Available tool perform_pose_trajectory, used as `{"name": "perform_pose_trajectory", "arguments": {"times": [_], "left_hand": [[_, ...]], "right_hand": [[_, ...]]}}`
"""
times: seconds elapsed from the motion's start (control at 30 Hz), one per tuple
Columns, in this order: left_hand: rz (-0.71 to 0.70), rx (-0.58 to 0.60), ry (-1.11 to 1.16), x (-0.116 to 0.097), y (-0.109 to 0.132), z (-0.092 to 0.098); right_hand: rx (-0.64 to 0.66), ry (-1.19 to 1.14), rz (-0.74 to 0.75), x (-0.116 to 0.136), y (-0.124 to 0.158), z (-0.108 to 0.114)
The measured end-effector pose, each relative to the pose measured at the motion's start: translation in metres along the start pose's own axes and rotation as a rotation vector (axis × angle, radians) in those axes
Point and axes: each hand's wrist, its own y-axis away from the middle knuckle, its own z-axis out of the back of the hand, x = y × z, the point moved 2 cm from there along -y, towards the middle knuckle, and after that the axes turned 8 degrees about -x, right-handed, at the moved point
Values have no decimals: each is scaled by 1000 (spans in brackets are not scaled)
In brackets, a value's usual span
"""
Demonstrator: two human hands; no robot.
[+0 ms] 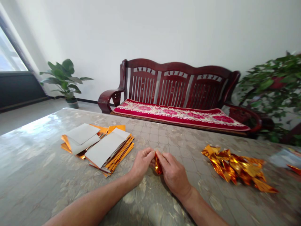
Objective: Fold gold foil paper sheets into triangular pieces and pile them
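Note:
Between my hands, above the middle of the table, is a small piece of shiny orange-gold foil paper (158,167), folded narrow. My left hand (142,161) pinches its upper end with thumb and fingers. From the other side my right hand (173,172) grips the same piece, its thumb and forefinger meeting the left fingertips. Much of the foil is hidden by the fingers. On the left lies a stack of foil paper sheets (105,147), white backs up and orange edges showing. To the right sits a heap of folded gold foil pieces (237,164).
A patterned cloth covers the table (178,141). At its right edge are a clear plastic bag (283,158) and another orange foil piece (294,169). Beyond stands a dark red wooden bench (176,83) with a red floral runner (164,110). Potted plants (67,78) flank it.

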Motion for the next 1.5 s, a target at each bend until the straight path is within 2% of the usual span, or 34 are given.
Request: {"name": "perform_pose_trajectory", "arguments": {"times": [0.17, 0.33, 0.47, 0.6, 0.83, 1.07, 1.5], "left_hand": [[16, 51, 31, -3, 1, 1], [30, 36, 71, 1, 0, 0], [-13, -70, 26, 6, -6, 5], [-37, -152, 33, 8, -11, 12], [-10, -170, 86, 8, -11, 14], [29, -127, 78, 5, -5, 10], [192, 81, 34, 4, -2, 11]], "right_hand": [[-2, 91, 25, 1, -1, 2], [10, 106, -4, 1, -5, 3], [40, -66, -131, -2, -8, 10], [9, -232, -211, -8, -6, 18], [-44, -298, -388, -13, 4, 10], [-63, -397, -514, -20, 10, -2], [-88, -414, -334, -19, 4, 5]]}}
